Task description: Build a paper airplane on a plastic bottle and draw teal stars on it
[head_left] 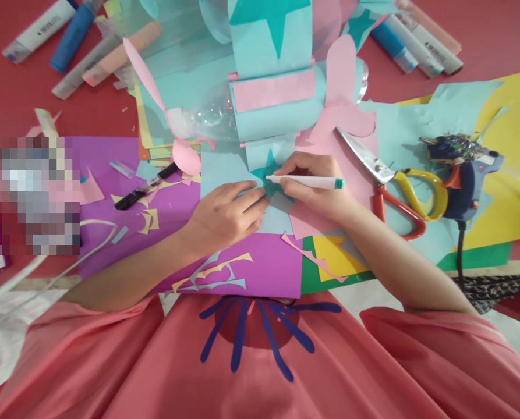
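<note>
A white marker with a green end (314, 181) is gripped in my right hand (314, 186), its tip touching a green star (270, 169) on a light blue paper flap (281, 218). Flat beside the star lies my left hand (231, 212), fingers stretched over the paper's left side. The flap joins a plastic bottle (211, 116) wrapped in light blue paper, lying on its side. Pink paper blades (185, 156) sit at the bottle's cap, and a pink paper tail (341, 70) stands at its other end. A second flap with a green star (277, 23) extends behind the bottle.
Scissors with red and yellow handles (399, 192) lie right of my hand, beside a blue glue gun (467, 180) with a cord. A black pen (146, 186) and paper scraps rest on purple paper (106, 244). Several markers (417, 43) lie at the back on both sides.
</note>
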The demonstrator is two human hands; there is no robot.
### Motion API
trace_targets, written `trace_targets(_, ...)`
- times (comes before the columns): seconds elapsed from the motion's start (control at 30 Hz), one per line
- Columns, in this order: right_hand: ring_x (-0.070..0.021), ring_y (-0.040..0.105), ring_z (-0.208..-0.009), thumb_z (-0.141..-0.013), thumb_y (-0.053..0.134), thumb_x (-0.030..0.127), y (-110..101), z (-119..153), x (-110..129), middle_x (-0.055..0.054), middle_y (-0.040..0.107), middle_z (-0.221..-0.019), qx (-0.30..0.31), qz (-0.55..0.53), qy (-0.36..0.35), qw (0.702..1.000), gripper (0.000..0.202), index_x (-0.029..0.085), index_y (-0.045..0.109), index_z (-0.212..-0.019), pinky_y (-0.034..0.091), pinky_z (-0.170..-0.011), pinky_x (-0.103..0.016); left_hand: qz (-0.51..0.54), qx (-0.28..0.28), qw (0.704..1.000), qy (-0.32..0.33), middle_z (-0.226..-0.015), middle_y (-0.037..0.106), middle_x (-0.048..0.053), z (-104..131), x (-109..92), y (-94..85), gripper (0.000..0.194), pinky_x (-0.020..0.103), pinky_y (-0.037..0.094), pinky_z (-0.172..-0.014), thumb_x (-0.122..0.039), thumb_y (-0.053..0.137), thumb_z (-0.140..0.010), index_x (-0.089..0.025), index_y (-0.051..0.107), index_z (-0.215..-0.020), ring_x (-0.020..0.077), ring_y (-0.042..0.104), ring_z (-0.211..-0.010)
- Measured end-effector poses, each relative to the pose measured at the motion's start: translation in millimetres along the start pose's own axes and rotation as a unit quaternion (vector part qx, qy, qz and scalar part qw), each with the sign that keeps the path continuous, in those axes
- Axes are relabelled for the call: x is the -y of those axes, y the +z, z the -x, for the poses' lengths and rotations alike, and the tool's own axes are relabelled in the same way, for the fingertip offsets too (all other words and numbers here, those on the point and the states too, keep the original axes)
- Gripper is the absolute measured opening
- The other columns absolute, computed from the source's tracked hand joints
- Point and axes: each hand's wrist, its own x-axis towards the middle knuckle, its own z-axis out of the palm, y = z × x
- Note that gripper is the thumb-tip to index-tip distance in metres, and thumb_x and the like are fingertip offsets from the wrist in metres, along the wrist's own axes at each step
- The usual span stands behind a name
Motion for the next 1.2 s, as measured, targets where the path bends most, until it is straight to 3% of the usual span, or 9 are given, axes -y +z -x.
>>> trace_targets(0.17, -0.0104, 0.051, -0.060, -0.077, 0.061, 0.021, 1.9, 0.4, -2.3, 0.001, 0.061, -0.067, -0.034, 0.016, 0.006, 0.999, 0.006, 0.020, 0.058, -0.072, 0.040, -0.056, -0.026, -0.008, -0.014, 1.000, 0.010, -0.103, 0.074, 0.010, -1.1, -0.1, -0.7, 0.018, 0.037, 0.060, -0.079, -0.014, 0.051, -0.093, -0.012, 0.067, -0.102, 0.0248, 0.070, -0.100)
trace_targets(0.37, -0.0112, 0.050, -0.058, -0.078, 0.061, 0.023, 1.2, 0.2, -0.8, 0.002, 0.058, -0.062, 0.010, 0.009, 0.010, 1.000, 0.010, 0.020, 0.057, -0.069, 0.038, -0.053, -0.027, -0.015, -0.031, 0.999, 0.013, -0.102, 0.074, 0.009, -1.4, 0.1, 0.1, 0.018, 0.036, 0.059, -0.077, -0.015, 0.052, -0.093, -0.012, 0.066, -0.103, 0.0244, 0.070, -0.097)
trace_targets(0.57, -0.0123, 0.056, -0.063, -0.081, 0.061, 0.028, 2.3, -0.1, -0.8, -0.001, 0.064, -0.071, 0.001, 0.031, 0.000, 1.000, 0.010, 0.019, 0.061, -0.077, 0.043, -0.058, -0.028, -0.009, -0.010, 1.000, 0.004, -0.105, 0.074, 0.008, -0.2, 0.4, -0.2, 0.022, 0.036, 0.059, -0.081, -0.017, 0.048, -0.095, -0.015, 0.065, -0.109, 0.0233, 0.069, -0.101)
trace_targets(1.03, -0.0126, 0.057, -0.067, -0.080, 0.061, 0.027, 2.2, -0.4, -2.2, -0.001, 0.066, -0.074, 0.017, 0.025, 0.001, 1.000, 0.007, 0.020, 0.063, -0.078, 0.045, -0.061, -0.028, -0.024, -0.048, 0.998, 0.018, -0.099, 0.075, 0.008, -3.6, -1.4, -0.8, 0.016, 0.034, 0.059, -0.077, -0.013, 0.054, -0.092, -0.011, 0.068, -0.100, 0.0237, 0.071, -0.095)
trace_targets(1.2, -0.0093, 0.052, -0.051, -0.083, 0.055, 0.032, -2.9, -3.3, -4.9, 0.001, 0.061, -0.065, -0.050, -0.086, 0.015, 0.995, 0.015, 0.021, 0.061, -0.075, 0.041, -0.047, -0.025, -0.019, -0.044, 0.999, 0.017, -0.097, 0.075, 0.008, -2.6, -0.9, -0.2, 0.015, 0.034, 0.059, -0.076, -0.014, 0.053, -0.093, -0.012, 0.068, -0.098, 0.0232, 0.071, -0.095)
